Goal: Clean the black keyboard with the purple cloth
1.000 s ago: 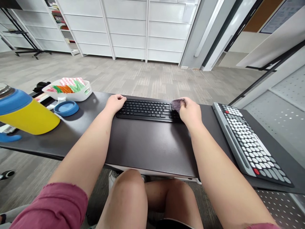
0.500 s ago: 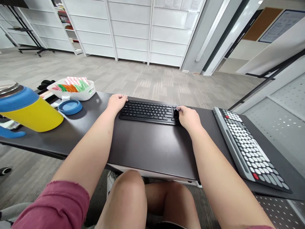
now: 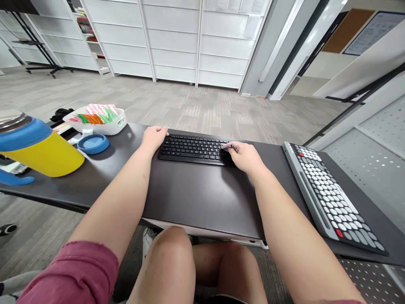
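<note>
A black keyboard (image 3: 193,147) lies flat on the dark table before me. My left hand (image 3: 154,137) is closed at the keyboard's far left corner, with its fingertips gripping that edge. Over the right end of the keys is my right hand (image 3: 244,155), its fingers pinched together. A small dark, purplish thing pokes out from those fingertips against the keys; its kind I cannot make out. The keyboard's right end is partly hidden by this hand.
To the right lies a grey keyboard (image 3: 332,198) with round white keys. On the left stand a yellow and blue tumbler (image 3: 47,152), a round blue lid (image 3: 93,144) and a white basket (image 3: 110,128) with colourful contents. The table's near edge (image 3: 202,228) is above my knees.
My right hand has shifted left along the keyboard, from its right end onto the keys, with the small thing in its fingers. My left hand stays at the corner.
</note>
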### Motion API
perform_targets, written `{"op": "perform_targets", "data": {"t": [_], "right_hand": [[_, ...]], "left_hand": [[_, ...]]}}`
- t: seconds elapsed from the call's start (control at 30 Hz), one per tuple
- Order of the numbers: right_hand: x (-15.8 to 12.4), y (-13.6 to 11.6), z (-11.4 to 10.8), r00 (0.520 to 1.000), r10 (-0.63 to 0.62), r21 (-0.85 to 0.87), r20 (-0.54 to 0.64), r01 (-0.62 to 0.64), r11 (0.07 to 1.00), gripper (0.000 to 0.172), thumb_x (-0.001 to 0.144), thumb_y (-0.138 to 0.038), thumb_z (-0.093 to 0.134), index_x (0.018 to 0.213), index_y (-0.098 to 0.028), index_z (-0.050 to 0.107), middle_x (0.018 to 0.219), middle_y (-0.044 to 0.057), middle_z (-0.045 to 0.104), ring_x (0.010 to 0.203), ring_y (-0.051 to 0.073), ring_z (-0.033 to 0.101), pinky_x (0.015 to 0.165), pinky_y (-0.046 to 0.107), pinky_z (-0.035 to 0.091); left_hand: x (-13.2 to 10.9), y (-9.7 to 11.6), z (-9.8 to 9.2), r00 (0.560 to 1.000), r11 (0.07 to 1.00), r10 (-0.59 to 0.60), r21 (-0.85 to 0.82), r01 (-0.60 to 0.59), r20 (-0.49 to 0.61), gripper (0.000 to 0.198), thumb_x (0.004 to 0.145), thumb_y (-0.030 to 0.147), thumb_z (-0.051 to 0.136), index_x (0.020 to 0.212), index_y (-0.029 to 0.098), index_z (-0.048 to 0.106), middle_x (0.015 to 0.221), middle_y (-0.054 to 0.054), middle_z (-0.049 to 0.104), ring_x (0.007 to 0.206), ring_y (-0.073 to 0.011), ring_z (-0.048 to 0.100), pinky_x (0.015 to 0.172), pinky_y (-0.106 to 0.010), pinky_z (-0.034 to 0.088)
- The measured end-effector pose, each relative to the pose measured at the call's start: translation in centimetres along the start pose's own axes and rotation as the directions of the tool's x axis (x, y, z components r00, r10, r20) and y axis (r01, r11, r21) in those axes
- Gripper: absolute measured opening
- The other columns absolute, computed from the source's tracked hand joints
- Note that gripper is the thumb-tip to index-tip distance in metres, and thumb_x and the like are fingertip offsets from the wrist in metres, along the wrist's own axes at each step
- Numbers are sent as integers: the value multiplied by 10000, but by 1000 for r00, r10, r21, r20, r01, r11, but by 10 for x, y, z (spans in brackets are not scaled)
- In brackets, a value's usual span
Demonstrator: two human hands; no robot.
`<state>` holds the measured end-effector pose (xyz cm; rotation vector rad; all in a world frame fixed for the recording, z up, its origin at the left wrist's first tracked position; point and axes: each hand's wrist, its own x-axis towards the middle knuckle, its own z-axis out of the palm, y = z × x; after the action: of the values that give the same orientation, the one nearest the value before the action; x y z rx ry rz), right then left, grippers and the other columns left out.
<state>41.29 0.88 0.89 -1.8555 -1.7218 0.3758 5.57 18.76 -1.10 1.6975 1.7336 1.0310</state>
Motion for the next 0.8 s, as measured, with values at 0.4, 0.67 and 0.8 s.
{"op": "perform_targets", "data": {"t": [0.4, 0.67, 0.8], "right_hand": [[-3, -5, 3, 985, 37, 123, -169, -16, 992, 323, 1081, -272, 529, 1226, -311, 814, 1203, 41, 852, 1129, 280, 782, 1040, 450, 590], [-1, -3, 11, 998, 7, 99, -66, 0, 995, 276, 1076, -271, 571, 1179, -323, 823, 1197, 10, 856, 1161, 257, 776, 1061, 427, 574], [-1, -4, 10, 999, 6, 103, -42, -1, 995, 286, 1087, -268, 561, 1189, -324, 822, 1203, 6, 856, 1163, 249, 779, 1073, 426, 570]], "left_hand": [[5, -2, 6, 999, 974, 7, -228, 5, 50, 358, 938, 460, 662, 718, 205, 784, 814, -94, 810, 743, -203, 740, 795, -313, 629], [-2, 3, 6, 996, 993, 32, -119, -22, 85, 356, 948, 484, 671, 756, 223, 821, 838, -82, 819, 781, -219, 723, 833, -329, 599], [-6, 4, 6, 998, 1000, 23, 18, -24, 62, 262, 918, 438, 708, 797, 244, 835, 801, -60, 803, 791, -246, 704, 834, -350, 555]]}}
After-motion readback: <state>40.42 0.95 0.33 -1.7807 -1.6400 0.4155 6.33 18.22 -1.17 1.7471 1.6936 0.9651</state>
